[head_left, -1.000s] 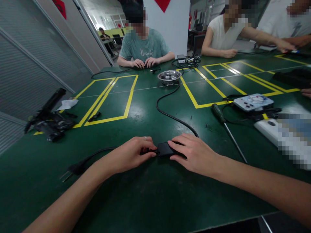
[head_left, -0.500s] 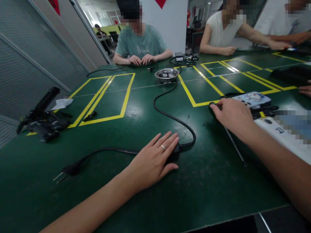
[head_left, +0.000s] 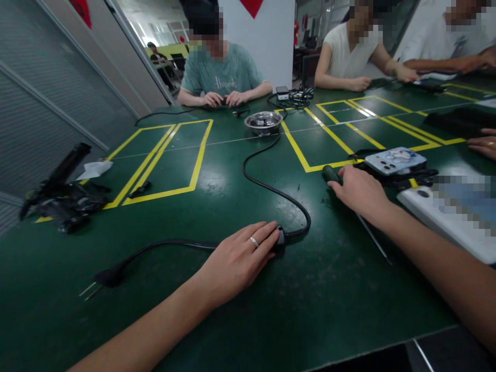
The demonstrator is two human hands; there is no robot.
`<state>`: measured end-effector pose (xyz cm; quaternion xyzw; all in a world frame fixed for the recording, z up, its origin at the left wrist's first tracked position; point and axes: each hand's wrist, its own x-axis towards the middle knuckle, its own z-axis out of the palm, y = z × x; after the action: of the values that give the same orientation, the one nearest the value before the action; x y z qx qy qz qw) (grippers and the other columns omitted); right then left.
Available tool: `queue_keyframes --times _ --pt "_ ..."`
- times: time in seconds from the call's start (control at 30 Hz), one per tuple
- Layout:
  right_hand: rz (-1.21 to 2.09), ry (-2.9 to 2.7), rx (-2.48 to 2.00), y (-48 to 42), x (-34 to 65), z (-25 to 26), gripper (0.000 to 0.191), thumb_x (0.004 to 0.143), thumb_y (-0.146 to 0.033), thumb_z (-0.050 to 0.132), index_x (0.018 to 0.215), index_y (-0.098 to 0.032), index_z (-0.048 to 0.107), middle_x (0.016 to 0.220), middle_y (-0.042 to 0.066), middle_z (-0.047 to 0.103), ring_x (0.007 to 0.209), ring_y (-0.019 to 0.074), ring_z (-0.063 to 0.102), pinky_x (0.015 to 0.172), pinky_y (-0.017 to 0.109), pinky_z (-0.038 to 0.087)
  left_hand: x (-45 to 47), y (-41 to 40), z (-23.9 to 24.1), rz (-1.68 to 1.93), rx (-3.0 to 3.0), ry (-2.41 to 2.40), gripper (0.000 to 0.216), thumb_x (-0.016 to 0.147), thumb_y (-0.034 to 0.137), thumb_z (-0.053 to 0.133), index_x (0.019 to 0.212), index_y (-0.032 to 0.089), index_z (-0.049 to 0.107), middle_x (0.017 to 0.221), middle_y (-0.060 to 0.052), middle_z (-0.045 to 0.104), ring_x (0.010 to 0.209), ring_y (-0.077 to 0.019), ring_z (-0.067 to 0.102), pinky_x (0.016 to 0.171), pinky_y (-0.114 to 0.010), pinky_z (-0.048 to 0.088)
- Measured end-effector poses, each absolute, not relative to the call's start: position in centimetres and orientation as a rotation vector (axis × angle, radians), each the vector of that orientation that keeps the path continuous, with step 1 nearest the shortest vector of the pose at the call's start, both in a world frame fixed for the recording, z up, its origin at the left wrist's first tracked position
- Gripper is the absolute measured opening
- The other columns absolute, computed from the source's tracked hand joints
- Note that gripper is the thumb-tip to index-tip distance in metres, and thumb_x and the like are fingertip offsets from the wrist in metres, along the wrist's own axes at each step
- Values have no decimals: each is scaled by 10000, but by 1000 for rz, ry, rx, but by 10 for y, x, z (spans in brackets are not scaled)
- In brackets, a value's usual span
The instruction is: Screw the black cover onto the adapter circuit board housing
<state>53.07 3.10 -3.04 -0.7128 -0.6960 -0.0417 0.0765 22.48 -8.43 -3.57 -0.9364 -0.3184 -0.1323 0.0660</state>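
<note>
My left hand (head_left: 242, 261) is curled over a small black box (head_left: 281, 239) set in a black power cord (head_left: 296, 198). Its fingers are together and the thumb is mostly hidden. From that box the cord runs left to a two-pin plug (head_left: 110, 277) lying on the table, and winds away toward a metal bowl (head_left: 263, 121). On the right, my right hand (head_left: 362, 187) has its fingers closed round the dark handle of a screwdriver (head_left: 374, 238). The screwdriver's thin metal shaft points back toward me, low over the table.
Right of my right hand are a phone with a picture case (head_left: 396, 160) and a white device (head_left: 422, 209). Black gear (head_left: 73, 199) and white paper (head_left: 95, 169) lie at the left. Yellow tape (head_left: 198, 163) marks the green table (head_left: 217, 336). Several people sit around it.
My left hand's fingers have gone from spread flat to drawn together round the black box. My right hand has closed round the screwdriver handle, which has shifted slightly left. The view has moved a little.
</note>
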Motion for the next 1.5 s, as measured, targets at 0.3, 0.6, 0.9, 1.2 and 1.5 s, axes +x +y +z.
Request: queue_keyframes --times 0.3,0.6,0.9,1.2,1.5 --pt "32 -1932 -1927 36 533 -25 456 901 -526 452 893 -113 645 722 139 660 657 247 640 584 364 475 226 -84 -36 -453 -2777 -886 389 948 194 532 1324 96 512 1346 -146 563 1230 -283 534 999 -449 524" --pt "792 -1176 -1087 33 514 -3 358 816 -544 622 945 -247 468 528 -86 514 309 95 374 278 236 255 226 -86 -34 -385 -2798 -854 381 961 147 494 1340 108 502 1337 -144 575 1193 -261 549 971 -424 533" --pt "354 -1063 -980 24 508 -10 241 874 -346 584 1062 -336 433 700 -37 560 496 158 496 462 346 440 226 -86 -35 -411 -2804 -823 374 961 128 483 1331 75 502 1301 -153 589 1164 -259 561 962 -417 539" --pt "369 -1152 -949 11 490 -17 246 855 -316 607 1027 -287 433 737 -54 550 572 144 595 513 321 522 225 -87 -36 -394 -2818 -846 383 967 133 471 1347 91 496 1323 -154 575 1185 -258 548 968 -425 537" --pt "392 -1039 -923 14 492 -11 245 859 -301 593 1024 -279 413 679 -58 559 525 154 576 493 328 515 225 -87 -33 -328 -2830 -831 407 965 109 447 1371 83 475 1358 -149 550 1196 -263 523 985 -426 521"
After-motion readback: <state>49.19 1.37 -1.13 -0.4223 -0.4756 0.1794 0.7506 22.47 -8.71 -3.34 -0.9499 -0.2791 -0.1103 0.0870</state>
